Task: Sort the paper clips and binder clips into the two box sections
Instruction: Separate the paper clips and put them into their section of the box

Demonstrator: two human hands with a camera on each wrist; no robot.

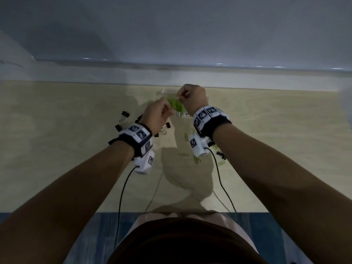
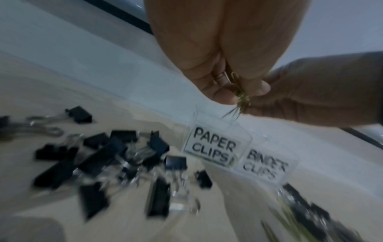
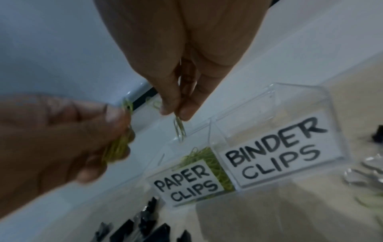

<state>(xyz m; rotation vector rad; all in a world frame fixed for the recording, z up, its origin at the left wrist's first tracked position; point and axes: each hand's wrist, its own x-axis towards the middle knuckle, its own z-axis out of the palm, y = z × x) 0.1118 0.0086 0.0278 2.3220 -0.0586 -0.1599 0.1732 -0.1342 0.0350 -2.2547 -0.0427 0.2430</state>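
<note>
A: Paper clips point(image 3: 205, 161), the green ones, are already piling in the left section of the clear box point(image 3: 306, 91), behind the "PAPER CLIPS" label point(image 3: 187, 185). Right section, marked "BINDER CLIPS" point(image 3: 275, 151), is looking empty.

B: What are the hands doing?

A: Both are hovering over the paper-clip section. The right hand point(image 1: 193, 97) is pinching one clip point(image 3: 179, 129) between thumb and fingertip, the clip hanging point-down right above the opening, probably so it will drop straight in. The left hand point(image 1: 155, 115) is curling its fingers around a bunch of green clips point(image 3: 118, 147), acting as a reserve, I'd guess, so the right can feed from it one at a time.

B: And the binder clips?

A: The black binder clips point(image 2: 116, 157) are lying heaped on the counter point(image 1: 285, 149) just left of the box, a few more at the right near some loose paper clips point(image 1: 197, 160). None are being touched.

B: How far along?

A: Early to middle, judging by it. Paper clips are going first; the loose ones and every binder clip are waiting.
</note>
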